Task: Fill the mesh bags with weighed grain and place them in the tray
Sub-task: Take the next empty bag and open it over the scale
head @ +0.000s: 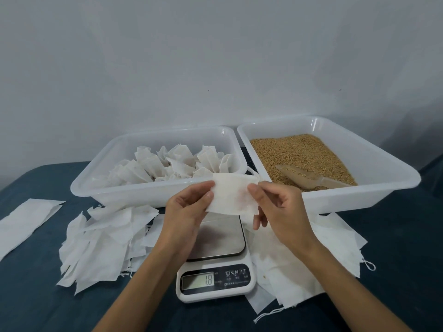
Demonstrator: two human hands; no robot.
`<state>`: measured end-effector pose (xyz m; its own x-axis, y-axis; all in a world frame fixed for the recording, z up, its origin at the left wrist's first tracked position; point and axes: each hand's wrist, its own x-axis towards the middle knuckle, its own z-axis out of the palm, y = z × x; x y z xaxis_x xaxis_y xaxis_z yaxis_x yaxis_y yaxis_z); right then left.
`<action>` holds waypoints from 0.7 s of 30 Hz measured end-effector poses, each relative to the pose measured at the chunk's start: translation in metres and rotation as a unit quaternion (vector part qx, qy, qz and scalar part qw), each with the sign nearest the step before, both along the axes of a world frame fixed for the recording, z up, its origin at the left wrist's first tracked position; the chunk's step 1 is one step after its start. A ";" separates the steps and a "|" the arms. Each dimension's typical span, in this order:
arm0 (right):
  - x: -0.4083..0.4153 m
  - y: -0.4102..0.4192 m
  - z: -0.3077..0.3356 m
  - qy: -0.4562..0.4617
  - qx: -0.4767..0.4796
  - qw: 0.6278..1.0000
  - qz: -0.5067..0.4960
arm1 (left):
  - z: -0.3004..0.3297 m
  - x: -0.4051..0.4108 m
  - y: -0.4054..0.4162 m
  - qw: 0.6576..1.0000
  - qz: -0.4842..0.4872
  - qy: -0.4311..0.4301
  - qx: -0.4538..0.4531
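Observation:
An empty white mesh bag (233,195) is held flat above the kitchen scale (215,259). My left hand (187,212) pinches its left edge and my right hand (278,207) pinches its right edge. The scale's display reads 1.8. Behind on the left, a white plastic tray (100,188) holds several filled mesh bags (172,164). On the right, a second white tray (374,188) holds brown grain (294,152), with a clear scoop (311,178) lying in it.
Loose empty bags lie in a pile (103,240) left of the scale and in another pile (311,255) to its right. A single flat bag (21,221) lies at the far left. Everything sits on a dark blue cloth (36,295); a grey wall stands behind.

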<state>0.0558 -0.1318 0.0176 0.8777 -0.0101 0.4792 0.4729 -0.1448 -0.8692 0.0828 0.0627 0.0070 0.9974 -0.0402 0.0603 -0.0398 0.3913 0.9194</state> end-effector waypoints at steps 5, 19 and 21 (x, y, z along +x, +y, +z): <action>0.001 0.001 -0.003 0.014 -0.043 0.999 0.010 | 0.001 0.000 0.002 1.000 -0.010 0.013 -0.007; -0.002 -0.006 0.001 -0.045 -0.114 0.992 -0.034 | 0.007 -0.003 0.003 0.987 0.067 -0.049 0.139; -0.001 -0.010 0.006 -0.021 -0.124 0.992 -0.013 | 0.009 -0.006 0.002 0.969 0.059 -0.123 0.204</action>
<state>0.0550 -0.1419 0.0238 0.8584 0.0895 0.5052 0.5002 -0.3644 -0.7855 0.0767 0.0647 0.0162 0.9539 0.0035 0.3001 -0.2999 -0.0245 0.9537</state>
